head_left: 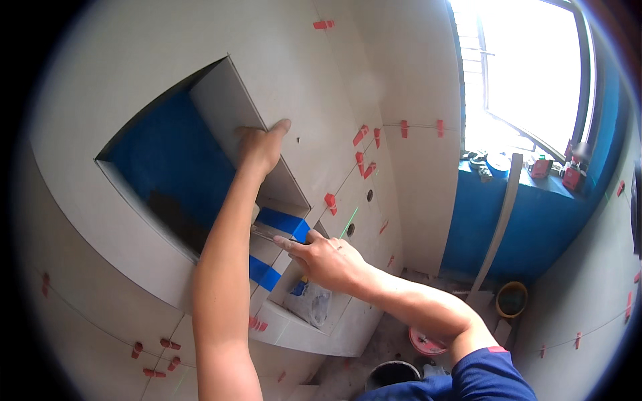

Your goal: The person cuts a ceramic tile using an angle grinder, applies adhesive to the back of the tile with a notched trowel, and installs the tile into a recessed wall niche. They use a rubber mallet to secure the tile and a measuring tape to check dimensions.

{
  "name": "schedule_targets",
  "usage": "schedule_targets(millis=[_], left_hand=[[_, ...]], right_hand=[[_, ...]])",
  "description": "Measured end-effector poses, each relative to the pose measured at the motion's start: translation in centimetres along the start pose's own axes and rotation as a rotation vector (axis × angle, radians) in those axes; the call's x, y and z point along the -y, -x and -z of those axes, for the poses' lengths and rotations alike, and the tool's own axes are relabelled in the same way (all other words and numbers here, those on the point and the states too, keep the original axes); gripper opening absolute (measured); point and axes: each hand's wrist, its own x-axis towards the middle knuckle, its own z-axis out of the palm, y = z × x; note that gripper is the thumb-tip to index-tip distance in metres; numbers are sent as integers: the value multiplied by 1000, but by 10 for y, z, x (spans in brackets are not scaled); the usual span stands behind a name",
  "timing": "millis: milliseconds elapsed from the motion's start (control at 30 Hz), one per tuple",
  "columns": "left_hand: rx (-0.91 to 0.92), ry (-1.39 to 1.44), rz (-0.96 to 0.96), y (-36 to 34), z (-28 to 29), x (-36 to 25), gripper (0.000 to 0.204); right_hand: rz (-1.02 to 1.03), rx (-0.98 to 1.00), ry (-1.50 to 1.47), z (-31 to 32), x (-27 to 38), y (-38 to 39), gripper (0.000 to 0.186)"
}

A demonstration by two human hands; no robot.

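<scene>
My left hand (263, 148) is closed over the front edge of a grey side tile (224, 110) in a wall niche. Its thumb lies on the wall face, and its fingers are on the tile's inner side. In my right hand (334, 262), by the niche's lower right corner, is a thin flat tool like a putty knife (263, 232); most of it is hidden. Beside that hand, one strip of blue tape (284, 222) runs over the ledge edge. Another blue tape strip (264, 273) is stuck lower down. The niche's back (167, 144) is blue with a dark patch.
A clear plastic bag (309, 304) sits in a lower opening. Red tile-levelling clips (330, 203) line the joints. A long strip (498, 224) leans against the windowsill, which holds small items. On the floor stand a yellow-rimmed bucket (511, 299), a pink basin (424, 342) and a black bucket (393, 374).
</scene>
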Motion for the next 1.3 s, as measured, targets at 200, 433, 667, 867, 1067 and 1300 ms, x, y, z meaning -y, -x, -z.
schedule_targets(millis=[200, 433, 667, 867, 1067, 1300], left_hand=[[-64, -9, 136, 6, -3, -12, 100], [-102, -25, 83, 14, -4, -15, 101], [-78, 274, 149, 38, 13, 5, 89], [-480, 1127, 357, 108, 7, 34, 61], [-227, 221, 241, 102, -60, 47, 78], [-214, 223, -1, 109, -87, 76, 71]], right_hand=[[-21, -43, -39, -17, -4, 8, 54], [-96, -124, -126, -24, -12, 8, 43], [-103, -99, -230, -15, -31, 16, 42], [-10, -242, -367, 16, -57, 105, 49], [102, -448, -137, 71, -41, 120, 47], [197, -220, 383, 101, -8, 44, 60]])
